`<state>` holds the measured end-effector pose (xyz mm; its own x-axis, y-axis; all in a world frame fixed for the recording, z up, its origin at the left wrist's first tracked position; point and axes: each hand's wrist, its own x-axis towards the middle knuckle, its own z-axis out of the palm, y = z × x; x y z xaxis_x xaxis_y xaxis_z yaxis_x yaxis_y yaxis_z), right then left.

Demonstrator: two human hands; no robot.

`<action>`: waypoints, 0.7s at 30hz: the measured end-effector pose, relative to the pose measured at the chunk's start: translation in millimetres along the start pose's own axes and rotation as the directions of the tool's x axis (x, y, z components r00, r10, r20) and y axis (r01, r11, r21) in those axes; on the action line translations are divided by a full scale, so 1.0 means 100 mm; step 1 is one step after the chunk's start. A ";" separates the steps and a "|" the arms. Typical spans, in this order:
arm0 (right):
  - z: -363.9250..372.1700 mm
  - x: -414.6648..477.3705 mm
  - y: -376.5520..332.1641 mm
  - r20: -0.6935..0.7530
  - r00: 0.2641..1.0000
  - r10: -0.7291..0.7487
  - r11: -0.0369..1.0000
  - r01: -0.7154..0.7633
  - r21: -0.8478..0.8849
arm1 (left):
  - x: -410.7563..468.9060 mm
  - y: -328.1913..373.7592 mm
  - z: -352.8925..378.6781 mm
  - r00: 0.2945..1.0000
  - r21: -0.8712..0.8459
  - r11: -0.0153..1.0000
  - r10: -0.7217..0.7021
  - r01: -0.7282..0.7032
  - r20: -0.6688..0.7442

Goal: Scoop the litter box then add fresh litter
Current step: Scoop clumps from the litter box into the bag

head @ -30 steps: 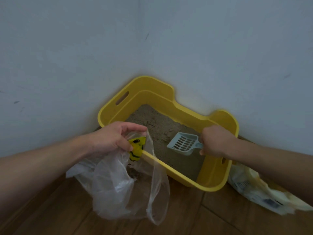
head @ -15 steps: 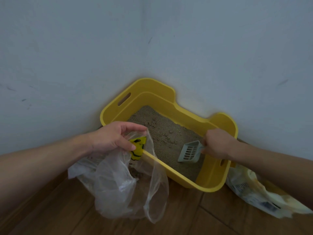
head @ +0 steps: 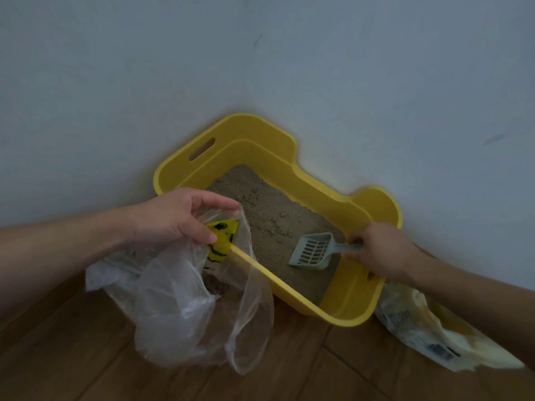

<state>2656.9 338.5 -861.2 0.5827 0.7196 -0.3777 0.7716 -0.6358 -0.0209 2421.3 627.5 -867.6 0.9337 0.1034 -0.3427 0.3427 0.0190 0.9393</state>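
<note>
While R hand (head: 376, 253) grips the scoop (head: 312, 251) handle, fingers curled round it, blade sits just ahead of grip, tipped down into box (head: 260, 137) litter (head: 269, 215). L hand (head: 170, 218) pinches bag (head: 185, 299) mouth open beside rim, likely to catch waste.

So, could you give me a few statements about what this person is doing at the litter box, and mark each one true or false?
1. The right hand holds the scoop by its handle. True.
2. The scoop is heaped with clumps. False: its slotted blade looks empty.
3. The left hand holds a clear plastic bag beside the litter box. True.
4. The litter box is blue. False: it is yellow.
5. The litter box stands on carpet. False: it stands on a wooden floor.
</note>
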 end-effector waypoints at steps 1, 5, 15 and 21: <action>0.01 0.00 0.01 -0.017 1.000 -0.004 1.000 0.004 0.014 | 0.00 -0.01 0.00 1.000 -0.014 1.000 0.005 -0.005 0.001; 0.03 -0.01 0.06 -0.041 0.999 -0.007 1.000 0.008 0.025 | 0.02 -0.02 0.00 1.000 -0.011 1.000 0.007 -0.007 -0.004; 0.07 0.15 0.06 0.009 0.999 0.045 0.999 -0.045 -0.029 | 0.02 0.05 0.06 0.999 -0.010 0.999 -0.035 0.034 -0.033; 0.12 0.32 -0.03 0.030 0.997 0.065 0.995 -0.067 0.076 | 0.02 0.04 0.05 0.998 -0.024 0.999 -0.046 0.045 -0.030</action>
<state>2670.5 360.1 -884.6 0.6235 0.6682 -0.4058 0.7094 -0.7018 -0.0656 2425.5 622.4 -864.9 0.9135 0.1320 -0.3849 0.3821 0.0472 0.9229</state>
